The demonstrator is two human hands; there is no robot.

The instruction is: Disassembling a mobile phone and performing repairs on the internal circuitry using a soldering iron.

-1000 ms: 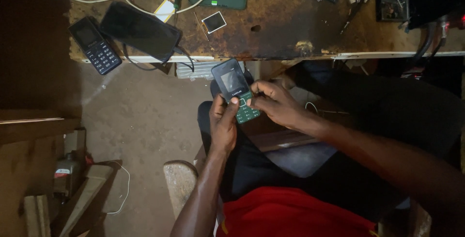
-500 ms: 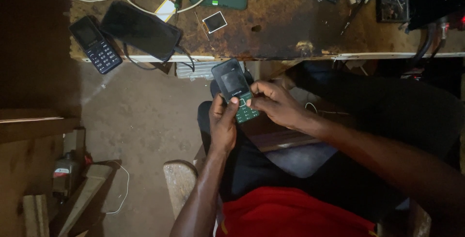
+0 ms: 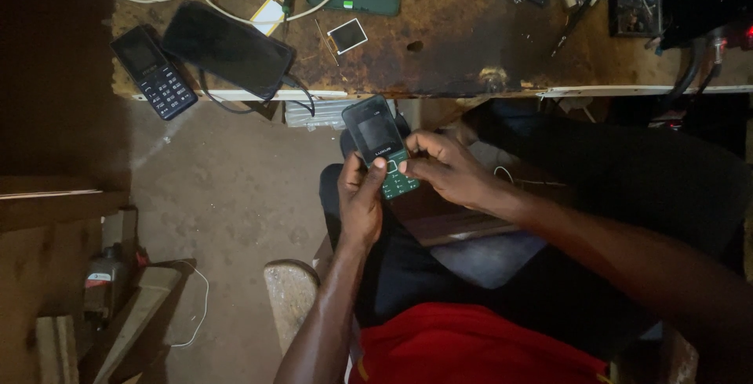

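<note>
Phone first: a small green keypad handset with a dark screen [image 3: 380,146] sits over the person's lap, just below the edge of the scarred wooden workbench [image 3: 463,47]. The left hand [image 3: 362,200] wraps its lower body with the thumb on the keys, and the right hand [image 3: 447,171] pinches its right side. It looks light, rigid and slick, best gripped by the long edges.

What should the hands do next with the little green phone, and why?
Probably press a key with a thumb. Both hands, left hand and right hand, hold the green keypad phone over the lap, its screen looks dark, and both thumbs sit at the top of the keypad, so a press there seems the likely small move.
</note>
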